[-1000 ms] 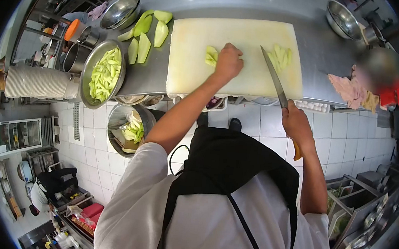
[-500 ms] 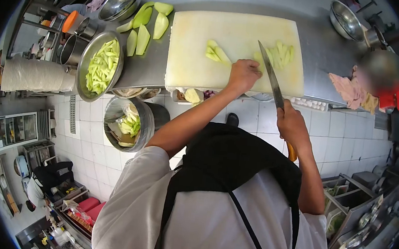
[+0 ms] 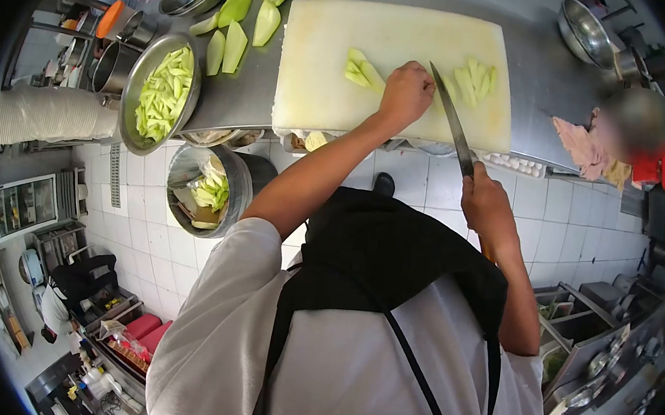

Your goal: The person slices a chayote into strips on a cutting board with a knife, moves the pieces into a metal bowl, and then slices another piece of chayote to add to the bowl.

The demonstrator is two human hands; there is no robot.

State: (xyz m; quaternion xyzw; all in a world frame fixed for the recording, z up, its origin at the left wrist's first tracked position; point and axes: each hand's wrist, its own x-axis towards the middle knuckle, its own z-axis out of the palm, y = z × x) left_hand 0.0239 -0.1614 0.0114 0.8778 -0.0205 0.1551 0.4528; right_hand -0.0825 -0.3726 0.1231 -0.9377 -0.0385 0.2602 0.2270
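My right hand [image 3: 488, 205] is wrapped round the handle of a long kitchen knife [image 3: 454, 123]. Its blade points away from me, over the cutting board [image 3: 318, 103], with the tip beside my left fingers. My left hand [image 3: 407, 91] rests on the board, fingers curled and pressed together; whatever they pinch is hidden. Pale green vegetable pieces [image 3: 366, 71] lie just left of that hand. To the right of the blade is a fanned group of cut vegetable strips [image 3: 475, 81].
Larger peeled vegetable chunks [image 3: 236, 45] lie left of the board. A steel bowl [image 3: 191, 108] of cut strips stands at the counter's left edge. Below is a bin [image 3: 239, 187] with scraps. Pink cloths [image 3: 579, 142] and a steel bowl [image 3: 585, 36] are at the right.
My left hand has shifted slightly away from me on the board. The knife tip stays close by it, while the whole view has shifted a little.
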